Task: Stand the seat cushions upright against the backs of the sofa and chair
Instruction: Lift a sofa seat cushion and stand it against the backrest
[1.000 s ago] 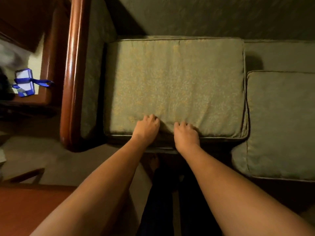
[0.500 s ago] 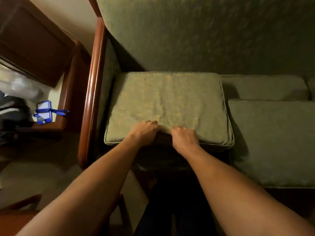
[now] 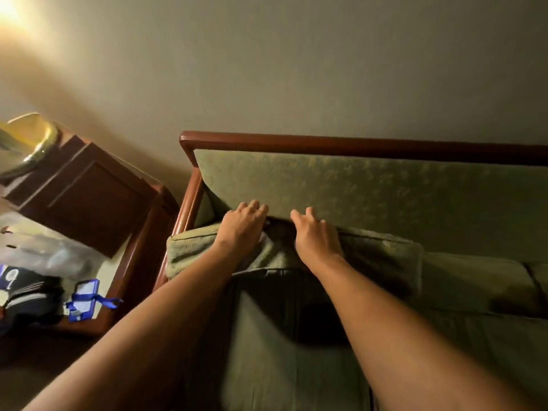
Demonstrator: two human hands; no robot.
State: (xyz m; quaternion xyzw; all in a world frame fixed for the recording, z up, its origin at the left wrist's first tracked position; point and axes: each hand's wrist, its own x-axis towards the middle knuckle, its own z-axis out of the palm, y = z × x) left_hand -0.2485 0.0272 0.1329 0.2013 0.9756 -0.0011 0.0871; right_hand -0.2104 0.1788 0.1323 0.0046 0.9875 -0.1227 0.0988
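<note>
The green left seat cushion (image 3: 382,256) is tipped up on the sofa, its raised edge near the green padded backrest (image 3: 370,194). My left hand (image 3: 241,228) and my right hand (image 3: 315,237) both grip that raised edge side by side near its middle, fingers curled over the top toward the backrest. The cushion's underside (image 3: 261,345) faces me. A second green seat cushion (image 3: 480,286) lies flat to the right.
The sofa's dark wooden frame rail (image 3: 355,143) runs along the top of the backrest, with a plain wall behind. Left of the sofa stands a wooden side table (image 3: 139,256) holding a dark wooden box (image 3: 80,197), a blue ribboned tag (image 3: 86,304) and dark fabric items.
Both hands have lifted the cushion's front edge from flat on the seat up and back toward the backrest. The view has tilted upward to show the wall.
</note>
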